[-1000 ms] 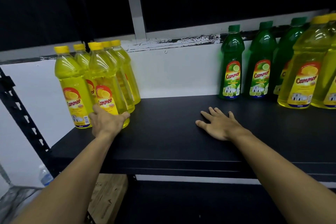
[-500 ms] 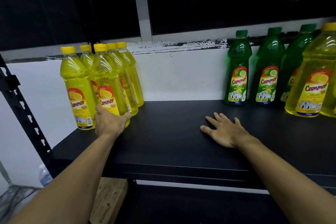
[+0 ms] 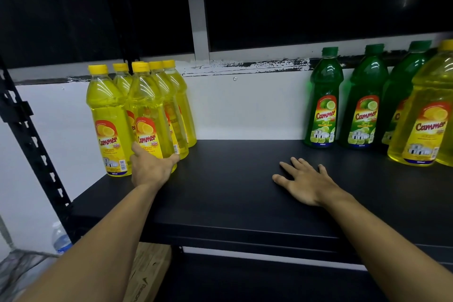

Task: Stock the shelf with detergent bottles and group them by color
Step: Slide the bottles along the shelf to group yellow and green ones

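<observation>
Several yellow detergent bottles stand grouped at the left end of the black shelf (image 3: 232, 203). My left hand (image 3: 152, 169) grips the base of the front yellow bottle (image 3: 147, 115), which stands upright on the shelf beside another yellow bottle (image 3: 107, 120). My right hand (image 3: 304, 181) rests flat on the shelf with fingers spread, holding nothing. Three green bottles line the back right, the nearest (image 3: 323, 103) then a second (image 3: 365, 105). A further yellow bottle (image 3: 426, 117) stands in front of them at the right edge.
A black upright post (image 3: 31, 140) bounds the shelf on the left. Below left are a water bottle (image 3: 60, 240), wire mesh and a cardboard box (image 3: 149, 274). A white wall runs behind the shelf.
The view has shifted slightly, so everything sits a little lower and further right in frame. Both hands keep their places; the left still grips the front yellow bottle.
</observation>
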The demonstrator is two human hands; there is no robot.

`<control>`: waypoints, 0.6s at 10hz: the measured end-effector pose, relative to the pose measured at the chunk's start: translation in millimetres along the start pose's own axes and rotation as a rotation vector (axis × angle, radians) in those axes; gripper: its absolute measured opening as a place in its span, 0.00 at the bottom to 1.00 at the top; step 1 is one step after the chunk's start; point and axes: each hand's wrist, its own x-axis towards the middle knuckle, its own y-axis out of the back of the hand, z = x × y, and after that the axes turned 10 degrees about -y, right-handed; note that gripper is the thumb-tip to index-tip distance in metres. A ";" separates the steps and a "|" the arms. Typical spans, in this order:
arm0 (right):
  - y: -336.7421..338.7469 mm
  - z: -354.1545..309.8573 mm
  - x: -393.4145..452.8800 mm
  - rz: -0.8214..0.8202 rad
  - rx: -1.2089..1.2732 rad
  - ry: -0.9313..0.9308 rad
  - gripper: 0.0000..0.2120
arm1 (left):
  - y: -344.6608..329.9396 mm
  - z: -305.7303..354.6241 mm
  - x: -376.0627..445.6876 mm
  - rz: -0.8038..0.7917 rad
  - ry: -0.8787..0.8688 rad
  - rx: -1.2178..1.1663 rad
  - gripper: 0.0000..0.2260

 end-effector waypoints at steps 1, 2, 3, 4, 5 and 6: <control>0.4 -0.4 -0.7 -0.001 0.002 -0.002 0.33 | -0.4 -0.3 -0.7 -0.002 -0.004 0.004 0.50; 1.5 -0.9 -0.9 -0.005 0.000 -0.003 0.33 | -0.3 -0.6 -1.1 0.001 -0.003 0.001 0.50; 1.1 -0.2 -0.6 -0.001 0.004 -0.002 0.33 | 0.5 -0.4 -1.8 -0.001 -0.002 0.002 0.50; 0.3 0.0 -0.2 0.005 0.012 0.000 0.33 | 2.6 0.3 -4.4 0.003 -0.006 0.005 0.51; -0.2 0.7 0.6 0.009 0.017 0.000 0.33 | 6.7 3.7 -11.0 0.001 -0.006 0.035 0.51; -0.2 0.6 -0.9 0.024 0.034 0.006 0.33 | 12.1 5.9 -22.5 -0.018 -0.003 0.080 0.49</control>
